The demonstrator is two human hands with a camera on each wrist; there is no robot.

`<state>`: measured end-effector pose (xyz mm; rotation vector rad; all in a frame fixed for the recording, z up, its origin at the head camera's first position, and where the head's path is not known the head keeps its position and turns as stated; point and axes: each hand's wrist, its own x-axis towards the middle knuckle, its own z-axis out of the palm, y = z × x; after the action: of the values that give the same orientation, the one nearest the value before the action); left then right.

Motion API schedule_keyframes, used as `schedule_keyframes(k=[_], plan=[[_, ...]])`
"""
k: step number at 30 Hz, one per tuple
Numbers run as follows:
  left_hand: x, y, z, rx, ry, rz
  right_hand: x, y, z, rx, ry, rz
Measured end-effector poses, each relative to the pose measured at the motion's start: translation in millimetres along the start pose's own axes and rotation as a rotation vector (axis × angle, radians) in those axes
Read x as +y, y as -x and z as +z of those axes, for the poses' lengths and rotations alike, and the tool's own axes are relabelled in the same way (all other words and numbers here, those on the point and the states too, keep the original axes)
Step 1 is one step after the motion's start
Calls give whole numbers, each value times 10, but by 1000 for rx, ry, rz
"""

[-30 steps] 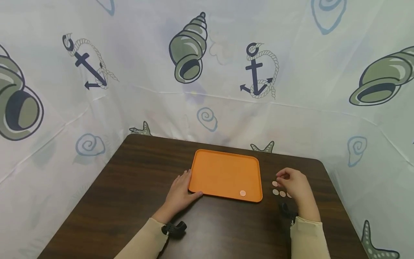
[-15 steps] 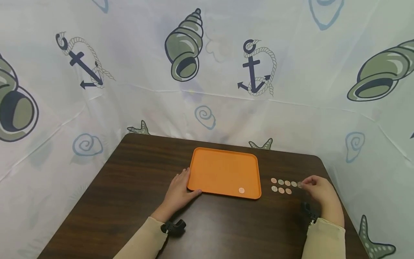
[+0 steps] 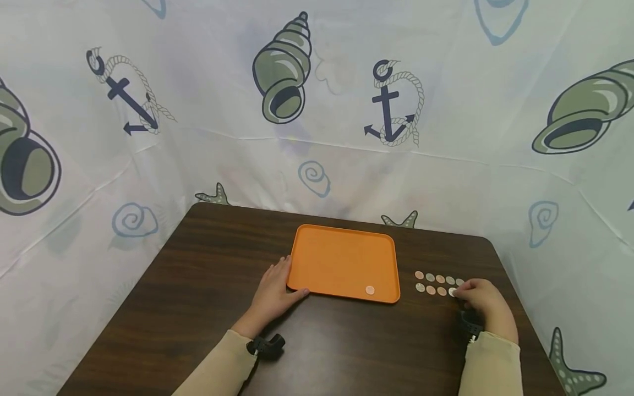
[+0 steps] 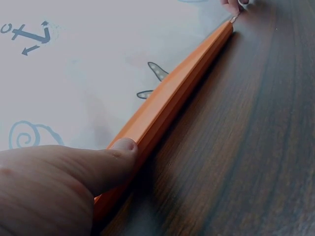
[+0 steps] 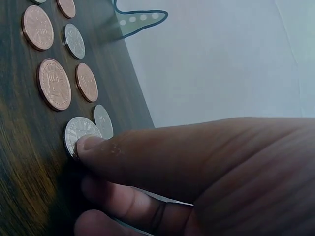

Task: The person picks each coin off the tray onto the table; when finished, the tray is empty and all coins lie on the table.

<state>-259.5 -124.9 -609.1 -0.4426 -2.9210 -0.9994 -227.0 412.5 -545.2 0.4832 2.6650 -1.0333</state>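
My left hand (image 3: 272, 291) rests at the near left corner of an orange tray (image 3: 342, 261), fingers straight along its left side. In the left wrist view the thumb (image 4: 110, 164) lies against the near rim. One copper coin (image 3: 370, 290) lies in the tray near its front edge. Right of the tray, copper and silver coins lie on the table in two rows. At the right end of the near row, my right hand (image 3: 487, 302) pinches a silver coin (image 5: 78, 133), the thumb covering part of its face. Another silver coin (image 5: 103, 121) sits just beyond it.
The dark wood table (image 3: 198, 308) has its right edge close beside my right hand. A white cloth (image 3: 223, 99) printed with shells and anchors hangs behind and around the table. Several more coins, such as a copper coin (image 5: 54, 84), lie flat along the rows.
My right hand went from the rows' left end to the far row's right end, then to the near row's right end, where a silver coin now shows. My left hand stays on the tray.
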Motion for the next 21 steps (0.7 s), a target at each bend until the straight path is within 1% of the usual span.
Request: schedule_keyframes(k=[7,15,21], plan=[[22,-1,-12,-3,2,-3,1,-25,17,-10,-35,19],[33,2,-16,-4,2,-7,5,-58,26,-18,-26,18],[37,-2,-17,-4,-5,-7,-34,-65,6,-2,-17,25]])
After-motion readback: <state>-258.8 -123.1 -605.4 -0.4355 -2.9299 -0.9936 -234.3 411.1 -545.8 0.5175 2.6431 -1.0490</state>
